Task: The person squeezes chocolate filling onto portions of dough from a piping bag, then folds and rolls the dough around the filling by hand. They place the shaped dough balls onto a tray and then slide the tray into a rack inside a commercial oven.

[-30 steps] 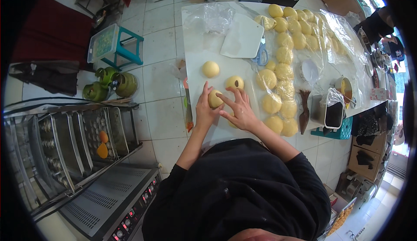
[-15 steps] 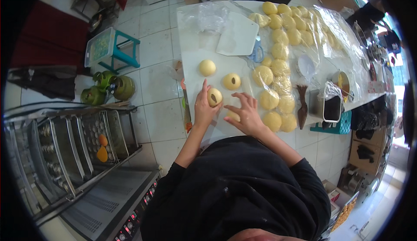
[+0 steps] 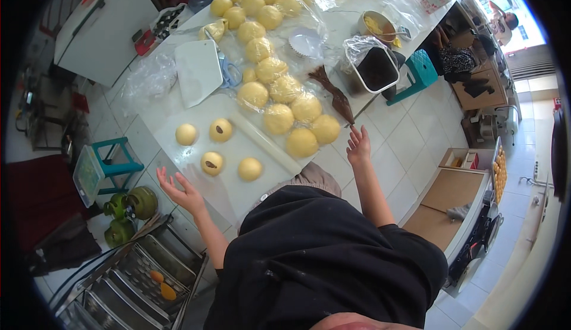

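Observation:
My left hand [image 3: 180, 192] is held up off the table's left edge, fingers spread, holding nothing. Just beyond the tip of a piping bag [image 3: 336, 99] with brown filling is my right hand [image 3: 359, 146], also empty with its fingers apart. Between the hands, on the white table, sit two yellow dough balls with a dark brown patch on top, one farther back [image 3: 220, 130] and one nearer [image 3: 212, 163]. Two plain dough balls, a left one [image 3: 186, 134] and a right one [image 3: 250, 169], lie beside them. A pale rolling pin [image 3: 266, 144] rests to their right.
Rows of larger dough balls [image 3: 285, 88] under clear plastic run back along the table. Around them are a white board [image 3: 197, 71], blue scissors [image 3: 229, 72], paper liners [image 3: 305, 43], a plastic-draped tub of dark filling [image 3: 377, 68] and a bowl [image 3: 376, 25]. Tray racks [image 3: 143, 270] stand lower left.
Both hands have left the dough balls and moved apart, the left outward and the right toward the piping bag. My view has swung to the right.

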Demonstrator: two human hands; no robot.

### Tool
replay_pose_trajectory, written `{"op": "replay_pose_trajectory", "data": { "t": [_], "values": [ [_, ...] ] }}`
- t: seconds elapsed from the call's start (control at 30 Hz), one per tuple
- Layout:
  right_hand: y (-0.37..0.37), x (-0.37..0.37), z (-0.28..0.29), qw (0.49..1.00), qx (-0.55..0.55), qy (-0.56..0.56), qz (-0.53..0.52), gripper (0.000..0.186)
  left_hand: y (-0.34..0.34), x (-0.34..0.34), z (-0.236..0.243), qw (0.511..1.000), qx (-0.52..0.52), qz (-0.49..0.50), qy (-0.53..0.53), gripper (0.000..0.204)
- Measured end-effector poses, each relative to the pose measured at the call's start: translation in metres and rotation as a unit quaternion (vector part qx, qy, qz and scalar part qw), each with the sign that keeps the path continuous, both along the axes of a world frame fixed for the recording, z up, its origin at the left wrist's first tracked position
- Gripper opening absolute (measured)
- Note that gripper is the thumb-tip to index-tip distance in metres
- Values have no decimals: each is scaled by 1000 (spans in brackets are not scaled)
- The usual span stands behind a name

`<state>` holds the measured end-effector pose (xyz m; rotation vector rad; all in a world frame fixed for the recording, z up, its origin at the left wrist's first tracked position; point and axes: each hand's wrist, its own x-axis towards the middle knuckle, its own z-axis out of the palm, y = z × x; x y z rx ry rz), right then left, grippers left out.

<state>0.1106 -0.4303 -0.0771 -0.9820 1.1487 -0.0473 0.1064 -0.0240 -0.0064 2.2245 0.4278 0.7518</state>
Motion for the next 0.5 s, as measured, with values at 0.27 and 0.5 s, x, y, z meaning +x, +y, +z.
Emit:
{"op": "replay_pose_trajectory", "data": {
  "t": [0.27,0.5],
  "values": [
    [6,12,5,998,23,-35,-55,53,-5,6,6,999,-21,26,5,38],
    [15,16,6,989,-146,-8,20,42,0,3,-2,999,-26,33,8,38]
  ]
}}
